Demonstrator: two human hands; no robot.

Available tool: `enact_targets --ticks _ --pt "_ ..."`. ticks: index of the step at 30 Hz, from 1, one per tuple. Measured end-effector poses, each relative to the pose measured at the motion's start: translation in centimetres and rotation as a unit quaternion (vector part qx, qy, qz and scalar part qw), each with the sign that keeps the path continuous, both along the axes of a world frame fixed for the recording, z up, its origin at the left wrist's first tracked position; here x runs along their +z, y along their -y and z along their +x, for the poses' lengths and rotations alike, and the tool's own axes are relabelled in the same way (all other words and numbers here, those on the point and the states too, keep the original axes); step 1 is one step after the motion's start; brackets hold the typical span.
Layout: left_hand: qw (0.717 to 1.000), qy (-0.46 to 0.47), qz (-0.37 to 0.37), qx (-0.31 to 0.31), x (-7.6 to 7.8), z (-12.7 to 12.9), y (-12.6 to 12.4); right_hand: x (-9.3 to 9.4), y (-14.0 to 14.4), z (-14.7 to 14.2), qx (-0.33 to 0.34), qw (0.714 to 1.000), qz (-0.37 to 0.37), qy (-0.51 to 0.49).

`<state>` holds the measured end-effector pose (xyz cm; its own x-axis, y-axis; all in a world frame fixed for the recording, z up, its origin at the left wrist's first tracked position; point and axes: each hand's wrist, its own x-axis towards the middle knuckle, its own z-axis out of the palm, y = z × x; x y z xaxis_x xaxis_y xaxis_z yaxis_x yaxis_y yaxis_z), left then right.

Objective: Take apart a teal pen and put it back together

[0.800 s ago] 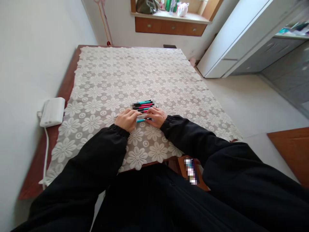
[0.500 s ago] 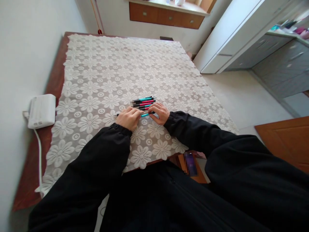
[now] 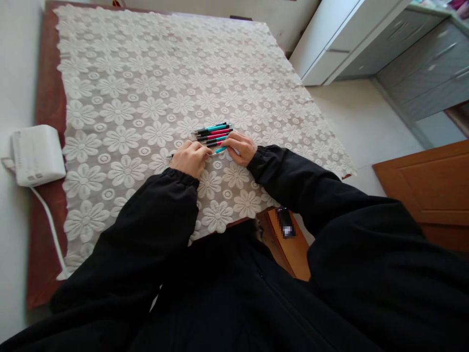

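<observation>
From the head view, both hands meet over the lace cloth (image 3: 146, 98) on the bench (image 3: 46, 98). The left hand (image 3: 189, 159) and right hand (image 3: 240, 146) pinch a teal pen (image 3: 220, 150) between them, fingers closed narrow on its two ends. Just beyond it, at twelve o'clock, lies a row of pens (image 3: 213, 132), teal, red and dark, side by side. A white box (image 3: 36, 154) with a cord sits well apart at nine o'clock, on the bench's edge.
</observation>
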<state>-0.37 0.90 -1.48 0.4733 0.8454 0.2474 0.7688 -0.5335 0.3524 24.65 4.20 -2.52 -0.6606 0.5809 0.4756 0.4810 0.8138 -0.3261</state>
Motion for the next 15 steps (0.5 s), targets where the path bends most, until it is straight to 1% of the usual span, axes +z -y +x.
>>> enact_targets --ticks 4,7,10,15 --pt "1.000 0.015 -0.001 0.016 -0.03 -0.08 0.14 -0.12 -0.22 -0.15 -0.002 0.999 -0.015 0.036" --pt "0.999 0.008 -0.005 0.032 0.19 -0.08 0.42 -0.25 -0.40 -0.28 -0.006 0.999 -0.018 0.048" --pt "0.999 -0.016 -0.015 0.046 0.44 -0.01 0.59 -0.49 -0.51 -0.35 -0.010 0.999 -0.021 0.041" --pt "0.998 -0.048 -0.014 0.045 0.80 -0.09 0.54 -0.97 -0.93 -0.25 -0.007 0.999 -0.039 0.022"
